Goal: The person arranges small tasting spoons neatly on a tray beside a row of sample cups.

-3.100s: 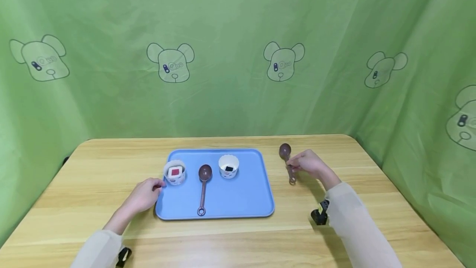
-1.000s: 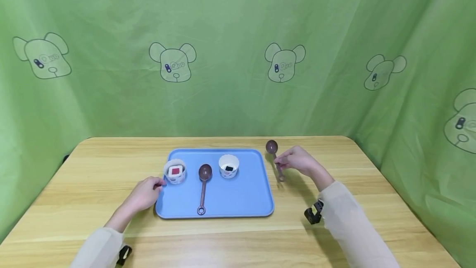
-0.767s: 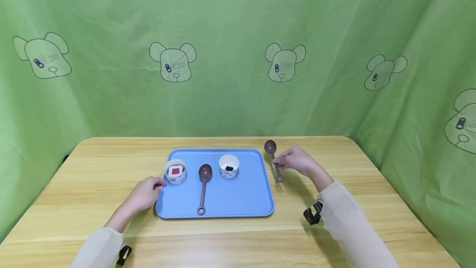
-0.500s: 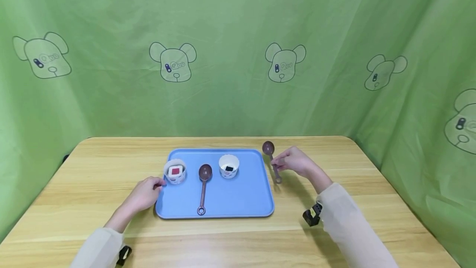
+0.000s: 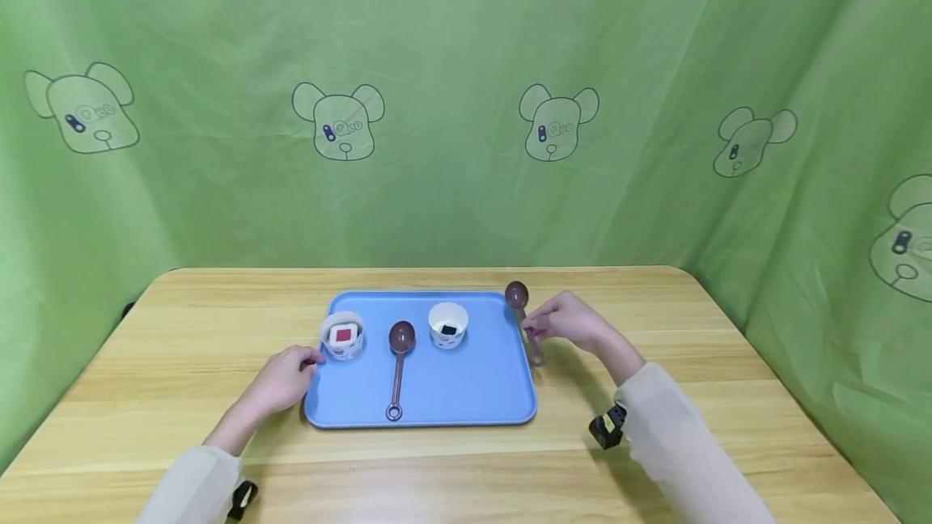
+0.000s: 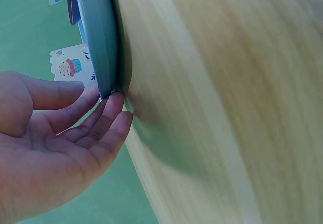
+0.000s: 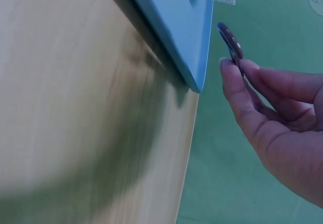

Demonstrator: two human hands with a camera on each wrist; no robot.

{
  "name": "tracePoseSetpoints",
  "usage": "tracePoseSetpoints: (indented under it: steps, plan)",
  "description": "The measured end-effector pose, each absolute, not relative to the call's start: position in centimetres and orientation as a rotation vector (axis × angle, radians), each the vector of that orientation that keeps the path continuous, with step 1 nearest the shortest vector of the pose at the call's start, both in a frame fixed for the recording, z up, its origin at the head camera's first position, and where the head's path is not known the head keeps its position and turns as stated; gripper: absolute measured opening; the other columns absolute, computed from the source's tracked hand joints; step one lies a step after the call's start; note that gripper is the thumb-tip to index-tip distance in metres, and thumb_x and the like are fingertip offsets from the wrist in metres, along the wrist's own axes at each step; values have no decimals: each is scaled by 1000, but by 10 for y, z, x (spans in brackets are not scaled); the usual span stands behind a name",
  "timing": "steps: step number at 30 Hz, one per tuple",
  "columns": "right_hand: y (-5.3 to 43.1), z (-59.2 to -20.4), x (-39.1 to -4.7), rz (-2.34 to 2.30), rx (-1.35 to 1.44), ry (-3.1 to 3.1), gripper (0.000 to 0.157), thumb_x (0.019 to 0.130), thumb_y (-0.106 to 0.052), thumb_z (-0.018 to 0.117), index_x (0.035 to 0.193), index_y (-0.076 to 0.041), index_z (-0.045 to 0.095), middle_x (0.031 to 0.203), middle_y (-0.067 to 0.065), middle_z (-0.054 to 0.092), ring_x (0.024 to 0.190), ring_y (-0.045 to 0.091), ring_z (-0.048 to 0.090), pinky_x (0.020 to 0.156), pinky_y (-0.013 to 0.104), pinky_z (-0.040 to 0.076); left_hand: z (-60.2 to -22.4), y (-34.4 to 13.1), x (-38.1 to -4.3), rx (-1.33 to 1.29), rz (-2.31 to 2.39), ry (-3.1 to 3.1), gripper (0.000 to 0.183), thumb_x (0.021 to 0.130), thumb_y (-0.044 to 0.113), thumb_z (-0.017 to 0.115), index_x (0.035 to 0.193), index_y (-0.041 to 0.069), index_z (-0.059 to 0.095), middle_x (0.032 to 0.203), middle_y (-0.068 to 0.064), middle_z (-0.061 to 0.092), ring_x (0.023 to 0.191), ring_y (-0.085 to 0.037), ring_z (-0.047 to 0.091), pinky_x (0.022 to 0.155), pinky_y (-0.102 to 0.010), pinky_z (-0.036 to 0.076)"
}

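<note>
My right hand (image 5: pixel 569 320) pinches a brown spoon (image 5: pixel 517 295) by its handle over the blue tray's right rim, bowl pointing away; the right wrist view shows the spoon (image 7: pixel 230 41) between thumb and fingertips. My left hand (image 5: pixel 280 378) holds the left edge of the blue tray (image 5: pixel 466 395); in the left wrist view its fingertips meet the tray rim (image 6: pixel 101 47). Centred on the tray lies another brown spoon (image 5: pixel 401 338). To its left stands a paper baking cup (image 5: pixel 344 352) holding a white block with a red top; to its right, another paper cup (image 5: pixel 447 315) has a black-topped piece inside.
A wooden table (image 5: pixel 408 475) carries the tray. A green curtain (image 5: pixel 466 209) with bear-head prints hangs behind and at both sides. Each wrist wears a black camera, such as the right wrist camera (image 5: pixel 607 425).
My right hand has carried its spoon leftward from the table right of the tray to above the tray's right rim. The left hand, tray, cups and other spoon have stayed put.
</note>
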State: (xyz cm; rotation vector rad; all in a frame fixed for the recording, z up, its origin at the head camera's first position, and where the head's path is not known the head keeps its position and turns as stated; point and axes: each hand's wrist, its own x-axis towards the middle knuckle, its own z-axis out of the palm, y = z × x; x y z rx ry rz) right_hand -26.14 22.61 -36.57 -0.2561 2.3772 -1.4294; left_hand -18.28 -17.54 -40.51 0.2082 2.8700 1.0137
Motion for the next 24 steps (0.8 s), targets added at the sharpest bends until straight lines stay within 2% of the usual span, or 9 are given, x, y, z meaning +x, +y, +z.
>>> tracePoseSetpoints:
  steps: [24]
  plan:
    - [214, -374, -255, -1407, -264, 2359, 20, 84, 9, 50, 99, 19, 60, 94, 28, 63, 72, 23, 63, 78, 39, 53, -404, -176, -182, 226, 1017, 2884, 24, 87, -3, 46, 105, -12, 59, 108, -28, 57, 107, -45, 49, 91, -53, 40]
